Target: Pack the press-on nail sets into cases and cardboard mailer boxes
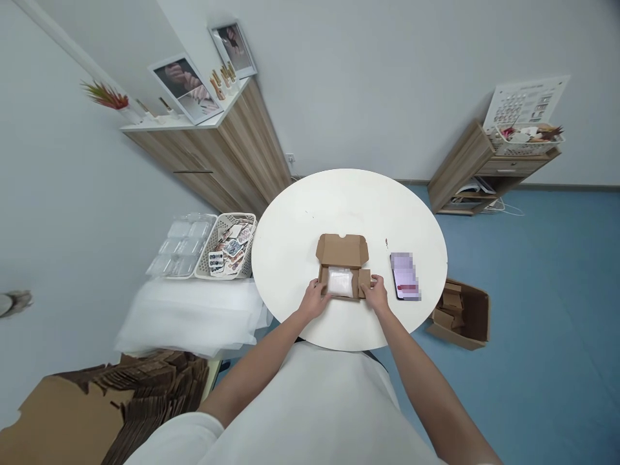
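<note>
A small brown cardboard box [341,250] lies open on the round white table [349,200], its lid tipped back away from me. Inside it lies a white packet [340,282]. My left hand [315,299] grips the box's near left corner, fingers curled on the edge. My right hand [376,294] holds the box's right side flap, fingers closed on the cardboard. A phone [405,276] lies flat on the table just right of my right hand.
To the left, a white basket [231,247] of small packets and clear plastic trays [183,246] sit on a side surface, above white foam sheets [186,314]. Flat cardboard blanks [140,381] are stacked at lower left. A carton [460,314] stands on the blue floor at right.
</note>
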Action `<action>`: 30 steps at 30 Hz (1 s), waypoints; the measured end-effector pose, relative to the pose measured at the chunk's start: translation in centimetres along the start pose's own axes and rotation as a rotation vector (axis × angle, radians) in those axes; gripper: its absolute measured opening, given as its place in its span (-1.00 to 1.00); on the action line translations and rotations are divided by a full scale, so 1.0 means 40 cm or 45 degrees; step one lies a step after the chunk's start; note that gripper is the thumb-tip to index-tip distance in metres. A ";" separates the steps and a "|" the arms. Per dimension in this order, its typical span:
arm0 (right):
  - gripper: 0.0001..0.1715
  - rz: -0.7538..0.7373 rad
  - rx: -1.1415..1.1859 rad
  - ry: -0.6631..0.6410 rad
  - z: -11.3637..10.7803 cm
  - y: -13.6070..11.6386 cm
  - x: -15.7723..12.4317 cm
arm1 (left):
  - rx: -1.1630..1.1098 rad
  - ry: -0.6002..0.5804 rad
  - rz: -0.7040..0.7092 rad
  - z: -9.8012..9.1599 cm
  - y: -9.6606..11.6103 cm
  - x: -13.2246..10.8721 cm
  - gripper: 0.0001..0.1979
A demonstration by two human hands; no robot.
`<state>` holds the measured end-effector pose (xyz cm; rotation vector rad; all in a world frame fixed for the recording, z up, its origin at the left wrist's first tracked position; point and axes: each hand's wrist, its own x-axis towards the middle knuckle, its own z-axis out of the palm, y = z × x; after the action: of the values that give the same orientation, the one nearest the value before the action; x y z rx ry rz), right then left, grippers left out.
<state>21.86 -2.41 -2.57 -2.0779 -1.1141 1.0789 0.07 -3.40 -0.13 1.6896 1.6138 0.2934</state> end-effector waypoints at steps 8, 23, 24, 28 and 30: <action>-0.65 -0.095 -0.163 0.050 0.029 -0.024 -0.025 | -0.046 -0.022 0.049 0.011 -0.005 -0.031 -0.57; -0.55 -0.085 -0.085 0.067 -0.017 0.009 -0.032 | 0.016 0.034 0.020 0.024 -0.018 -0.033 -0.55; -0.54 -0.084 -0.088 0.074 -0.016 0.004 -0.031 | 0.021 0.035 0.017 0.025 -0.018 -0.034 -0.55; -0.42 -0.076 -0.008 0.021 -0.025 -0.001 -0.027 | 0.025 0.044 0.014 0.029 -0.023 -0.034 -0.55; -0.28 -0.114 0.009 -0.049 -0.035 0.005 -0.029 | 0.016 0.055 0.022 0.031 -0.027 -0.033 -0.55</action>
<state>22.73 -3.61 -1.50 -1.9897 -1.2088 1.0821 -0.17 -5.16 -1.24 1.7181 1.6358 0.3312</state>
